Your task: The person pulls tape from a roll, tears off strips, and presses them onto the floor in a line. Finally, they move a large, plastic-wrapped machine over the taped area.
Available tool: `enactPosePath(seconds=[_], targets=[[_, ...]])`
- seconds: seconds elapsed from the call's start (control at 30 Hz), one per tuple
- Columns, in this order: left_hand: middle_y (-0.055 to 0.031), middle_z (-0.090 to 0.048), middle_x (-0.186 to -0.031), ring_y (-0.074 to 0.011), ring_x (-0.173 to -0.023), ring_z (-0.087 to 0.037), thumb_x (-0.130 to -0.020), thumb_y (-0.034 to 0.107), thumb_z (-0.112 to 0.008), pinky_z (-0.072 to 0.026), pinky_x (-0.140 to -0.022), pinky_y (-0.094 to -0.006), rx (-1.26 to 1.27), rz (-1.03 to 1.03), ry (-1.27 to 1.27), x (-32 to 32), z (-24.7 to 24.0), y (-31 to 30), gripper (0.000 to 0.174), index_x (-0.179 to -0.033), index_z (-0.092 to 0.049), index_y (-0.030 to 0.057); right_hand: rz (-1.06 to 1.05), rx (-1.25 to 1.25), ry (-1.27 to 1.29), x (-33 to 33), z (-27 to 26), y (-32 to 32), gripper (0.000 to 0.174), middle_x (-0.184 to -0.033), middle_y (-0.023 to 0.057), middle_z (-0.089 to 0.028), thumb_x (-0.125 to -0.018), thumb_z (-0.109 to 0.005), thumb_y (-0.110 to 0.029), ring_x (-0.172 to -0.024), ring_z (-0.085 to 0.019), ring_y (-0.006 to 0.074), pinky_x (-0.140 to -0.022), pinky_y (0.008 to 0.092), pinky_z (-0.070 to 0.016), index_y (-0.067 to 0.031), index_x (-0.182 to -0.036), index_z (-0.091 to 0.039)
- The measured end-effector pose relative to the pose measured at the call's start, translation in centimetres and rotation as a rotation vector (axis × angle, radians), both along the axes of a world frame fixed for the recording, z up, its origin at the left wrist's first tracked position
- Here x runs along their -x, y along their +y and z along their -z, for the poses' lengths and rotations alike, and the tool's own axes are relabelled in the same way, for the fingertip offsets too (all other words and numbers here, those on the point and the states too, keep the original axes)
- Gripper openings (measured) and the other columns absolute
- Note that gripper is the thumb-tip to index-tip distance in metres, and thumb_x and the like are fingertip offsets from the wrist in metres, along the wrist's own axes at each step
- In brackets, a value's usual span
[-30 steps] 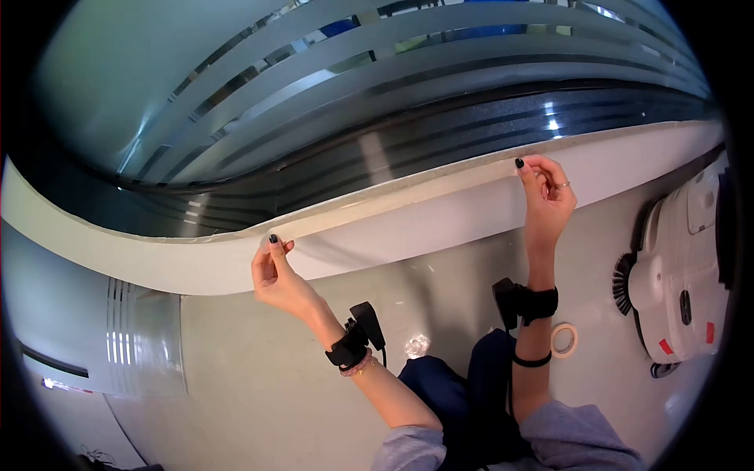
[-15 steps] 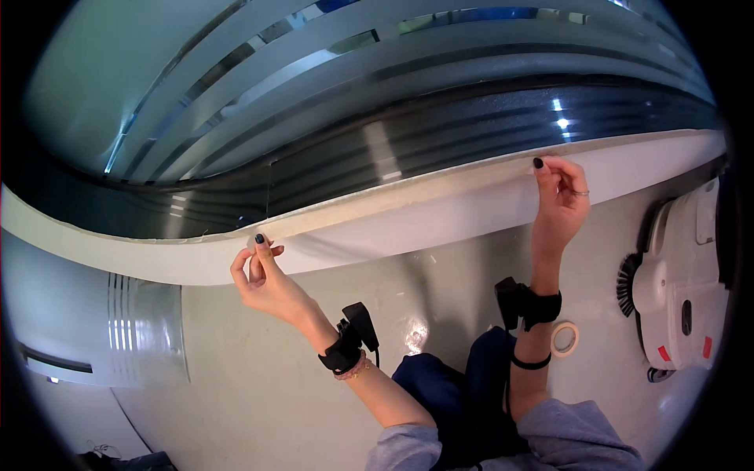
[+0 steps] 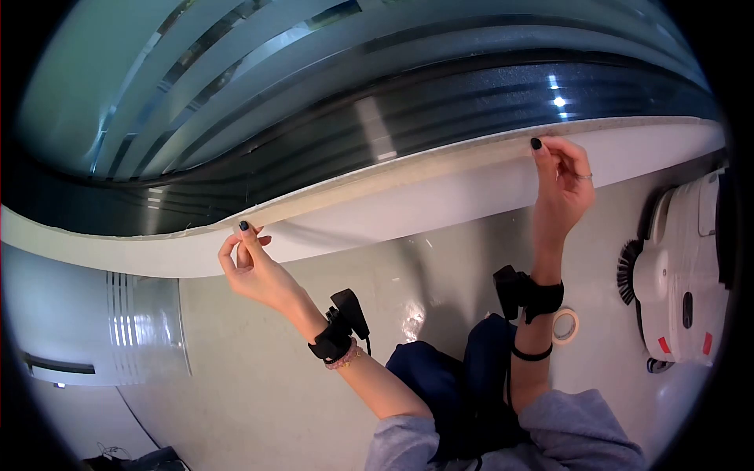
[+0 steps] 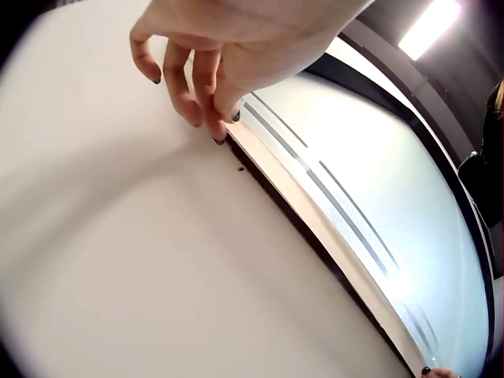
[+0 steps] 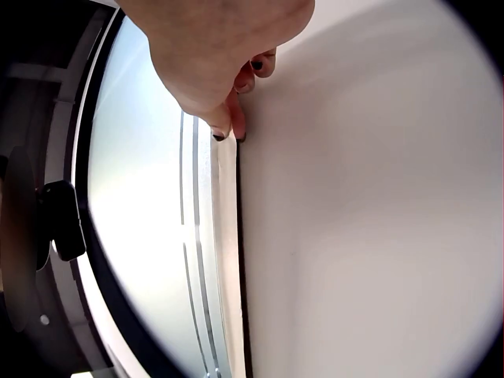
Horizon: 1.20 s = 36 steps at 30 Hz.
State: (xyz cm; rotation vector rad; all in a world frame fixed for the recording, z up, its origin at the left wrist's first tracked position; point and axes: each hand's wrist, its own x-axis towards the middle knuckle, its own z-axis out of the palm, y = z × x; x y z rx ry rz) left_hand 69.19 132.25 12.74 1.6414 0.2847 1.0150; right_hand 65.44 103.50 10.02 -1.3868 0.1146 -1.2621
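Observation:
A long cream strip of masking tape [image 3: 393,182] runs between my hands along the edge of a white curved ledge [image 3: 408,220]. My left hand [image 3: 261,271] pinches its left end between thumb and fingers. At the right end, my right hand [image 3: 563,192] pinches the strip with thumb and forefinger, its other fingers curled. In the left wrist view the tape [image 4: 315,222] stretches straight from the left fingertips down to the right hand. From the right wrist, the strip [image 5: 228,244] lies close along a dark line beside the white surface.
Behind the ledge lies a glossy dark sill [image 3: 314,167], with striped frosted glass [image 3: 259,94] beyond. A tape roll [image 3: 565,326] is on the floor near my right forearm. A white floor-cleaning machine [image 3: 667,282] with a black brush stands at the right.
My left hand has slid left along the ledge, still pinching the tape. The right hand has shifted slightly right, so the hands are farther apart.

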Motion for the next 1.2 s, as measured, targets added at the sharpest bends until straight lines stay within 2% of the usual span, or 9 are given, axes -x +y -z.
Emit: enactPosePath(seconds=[0.33,0.4,0.6,0.7,0.9,1.0,1.2], targets=[[-0.0092,-0.065,-0.078,-0.0107,-0.066,-0.054,-0.088,0.023,-0.061,-0.04,-0.072,-0.0239,-0.009,0.006,-0.039,-0.03,0.25,-0.06,0.022,-0.09,-0.051,0.0034,-0.027,0.043,0.007,0.12,-0.18,-0.36,0.01,-0.072,-0.0049,-0.052,-0.08,-0.065,0.0,-0.062,-0.037,0.0019,-0.058,0.016,-0.0294,-0.0023,-0.09,-0.064],[-0.0116,-0.064,-0.073,-0.0113,-0.063,-0.054,-0.089,0.016,-0.059,-0.0412,-0.067,-0.023,-0.012,-0.051,-0.051,0.02,-0.03,-0.48,0.016,-0.088,-0.05,0.0029,-0.024,0.047,0.013,0.14,-0.18,-0.41,0.01,-0.073,-0.0048,-0.052,-0.08,-0.065,0.0,-0.062,-0.038,0.002,-0.058,0.0159,-0.0299,-0.0024,-0.09,-0.064],[-0.0108,-0.063,-0.072,-0.0114,-0.062,-0.053,-0.088,0.017,-0.059,-0.0405,-0.066,-0.0229,-0.005,-0.035,-0.07,0.04,-0.1,-0.36,0.016,-0.088,-0.05,0.0031,-0.021,0.088,-0.001,0.01,-0.17,-0.42,0.01,-0.077,-0.0033,-0.056,-0.081,-0.065,-0.001,-0.065,-0.042,0.0025,-0.058,0.0157,-0.032,-0.0025,-0.091,-0.063],[-0.009,-0.065,-0.078,-0.0111,-0.065,-0.053,-0.088,0.022,-0.061,-0.0398,-0.071,-0.0236,-0.009,-0.025,-0.029,0.02,0.22,0.03,0.021,-0.091,-0.051,0.004,-0.021,0.091,-0.006,0.02,-0.21,-0.42,0.01,-0.078,-0.0026,-0.057,-0.082,-0.064,-0.002,-0.065,-0.042,0.0027,-0.058,0.0157,-0.0322,-0.0025,-0.091,-0.063],[-0.008,-0.065,-0.078,-0.0107,-0.066,-0.052,-0.087,0.025,-0.062,-0.0393,-0.071,-0.0231,-0.011,-0.033,-0.021,0.0,0.36,-0.11,0.023,-0.091,-0.051,0.005,-0.011,0.089,-0.008,0.09,-0.15,-0.24,0.01,-0.078,-0.0023,-0.058,-0.082,-0.064,-0.001,-0.064,-0.043,0.0028,-0.057,0.0158,-0.0317,-0.003,-0.091,-0.063],[-0.0094,-0.064,-0.074,-0.0112,-0.063,-0.052,-0.089,0.017,-0.058,-0.0399,-0.068,-0.0237,-0.032,-0.051,-0.023,0.01,0.18,-0.29,0.016,-0.089,-0.05,0.0038,0.007,0.106,-0.029,0.07,-0.25,-0.25,0.01,-0.077,-0.0024,-0.058,-0.081,-0.064,-0.001,-0.063,-0.042,0.0026,-0.057,0.016,-0.031,-0.0035,-0.091,-0.063],[-0.0089,-0.064,-0.074,-0.0113,-0.063,-0.052,-0.088,0.021,-0.061,-0.0397,-0.069,-0.0233,0.048,0.017,-0.032,-0.51,0.56,0.21,0.02,-0.088,-0.05,0.0043,0.003,0.099,-0.04,-0.15,-0.07,-0.22,0.009,-0.075,-0.0031,-0.057,-0.081,-0.065,-0.001,-0.062,-0.04,0.0018,-0.056,0.0163,-0.0299,-0.0035,-0.089,-0.063]])
